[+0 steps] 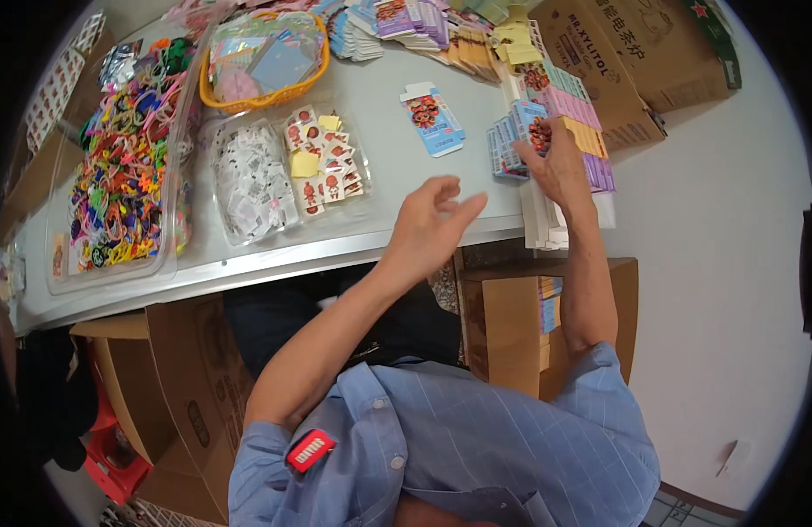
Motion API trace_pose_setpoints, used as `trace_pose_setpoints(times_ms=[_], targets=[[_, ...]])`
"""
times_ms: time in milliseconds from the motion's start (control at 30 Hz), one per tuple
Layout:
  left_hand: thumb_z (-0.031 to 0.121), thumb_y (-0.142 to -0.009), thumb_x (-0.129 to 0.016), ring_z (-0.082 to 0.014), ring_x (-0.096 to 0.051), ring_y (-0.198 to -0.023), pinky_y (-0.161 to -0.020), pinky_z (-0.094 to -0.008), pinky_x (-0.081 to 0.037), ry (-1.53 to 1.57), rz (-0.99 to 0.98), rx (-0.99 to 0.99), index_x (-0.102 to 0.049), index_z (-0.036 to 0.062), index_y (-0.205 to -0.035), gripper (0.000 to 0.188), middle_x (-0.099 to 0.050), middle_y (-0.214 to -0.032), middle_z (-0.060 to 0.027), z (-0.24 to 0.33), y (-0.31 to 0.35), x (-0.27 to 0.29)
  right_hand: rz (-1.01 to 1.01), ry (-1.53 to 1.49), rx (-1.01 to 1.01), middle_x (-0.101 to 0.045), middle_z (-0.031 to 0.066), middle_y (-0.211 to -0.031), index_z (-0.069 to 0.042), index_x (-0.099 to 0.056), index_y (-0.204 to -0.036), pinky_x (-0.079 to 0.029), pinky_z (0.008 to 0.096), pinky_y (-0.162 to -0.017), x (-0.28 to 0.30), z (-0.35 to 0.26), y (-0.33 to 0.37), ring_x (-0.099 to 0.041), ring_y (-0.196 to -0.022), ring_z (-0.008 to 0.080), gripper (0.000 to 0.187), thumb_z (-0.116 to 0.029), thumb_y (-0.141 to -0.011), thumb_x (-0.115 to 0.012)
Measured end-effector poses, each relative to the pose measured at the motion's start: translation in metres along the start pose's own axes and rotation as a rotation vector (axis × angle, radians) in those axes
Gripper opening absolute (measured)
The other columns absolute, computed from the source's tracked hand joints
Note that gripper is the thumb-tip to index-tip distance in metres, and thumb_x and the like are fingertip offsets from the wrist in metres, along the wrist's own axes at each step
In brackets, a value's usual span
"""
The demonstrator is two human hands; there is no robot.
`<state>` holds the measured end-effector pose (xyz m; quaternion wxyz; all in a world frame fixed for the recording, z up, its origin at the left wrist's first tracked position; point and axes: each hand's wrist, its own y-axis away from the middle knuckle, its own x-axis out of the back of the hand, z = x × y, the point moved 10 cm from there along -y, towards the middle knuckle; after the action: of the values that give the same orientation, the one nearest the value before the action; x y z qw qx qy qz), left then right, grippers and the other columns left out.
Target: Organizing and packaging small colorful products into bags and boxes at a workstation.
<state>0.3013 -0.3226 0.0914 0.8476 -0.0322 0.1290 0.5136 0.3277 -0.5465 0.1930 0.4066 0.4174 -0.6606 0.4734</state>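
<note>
My right hand (564,169) is at the table's right side, thumb and fingers closed on a small blue printed carton (535,126) at the end of a row. More blue cartons (504,151) stand packed together just left of it. Beyond and beside that hand runs a line of pink, orange and purple cartons (583,123). My left hand (431,227) hovers over the table's front edge, empty, with thumb and fingers apart. A flattened blue carton (433,120) with its end flap out lies on the table ahead of it.
A clear bin (173,230) of colourful bands, trays of small white packets (252,184) and stickers (322,162), and a yellow basket (214,98) fill the left. Stacked flat cartons (415,19) lie at the back. Cardboard boxes stand below (503,325) and at the far right (599,66).
</note>
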Motion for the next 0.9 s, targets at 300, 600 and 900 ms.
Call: trace_pose_setpoints(times_ms=[300, 600, 900], targets=[[0.067, -0.082, -0.069, -0.0326, -0.054, -0.125, -0.094, -0.0455, -0.048, -0.019, 0.009, 0.361, -0.051, -0.0110, -0.138, 0.097, -0.055, -0.137, -0.0271, -0.035, -0.140, -0.063, 0.222, -0.443, -0.051, -0.065, 0.0141, -0.104, 0.002, -0.055, -0.122, -0.050, 0.0345, -0.085, -0.017, 0.043, 0.000, -0.062, -0.094, 0.0208, 0.030, -0.020, -0.102, -0.059], [0.049, -0.078, -0.071, -0.0211, -0.063, -0.081, -0.068, -0.0376, -0.046, 0.044, -0.023, 0.408, -0.069, -0.0061, -0.102, 0.060, -0.068, -0.092, -0.0109, -0.023, -0.151, -0.080, 0.052, -0.638, -0.390, -0.066, 0.0277, -0.119, 0.000, -0.050, -0.136, -0.048, 0.0440, -0.097, -0.029, 0.041, 0.027, -0.064, -0.113, 0.0420, 0.056, -0.043, -0.100, -0.055], [0.050, -0.082, -0.066, -0.0205, -0.062, -0.090, -0.078, -0.0400, -0.043, 0.028, -0.155, 0.492, -0.069, 0.0027, -0.109, 0.054, -0.067, -0.103, -0.0090, -0.030, -0.148, -0.088, -0.025, -0.752, -0.425, -0.063, 0.0176, -0.127, -0.001, -0.048, -0.141, -0.045, 0.0380, -0.101, -0.051, 0.035, 0.032, -0.061, -0.116, 0.0271, 0.062, -0.047, -0.100, -0.056]])
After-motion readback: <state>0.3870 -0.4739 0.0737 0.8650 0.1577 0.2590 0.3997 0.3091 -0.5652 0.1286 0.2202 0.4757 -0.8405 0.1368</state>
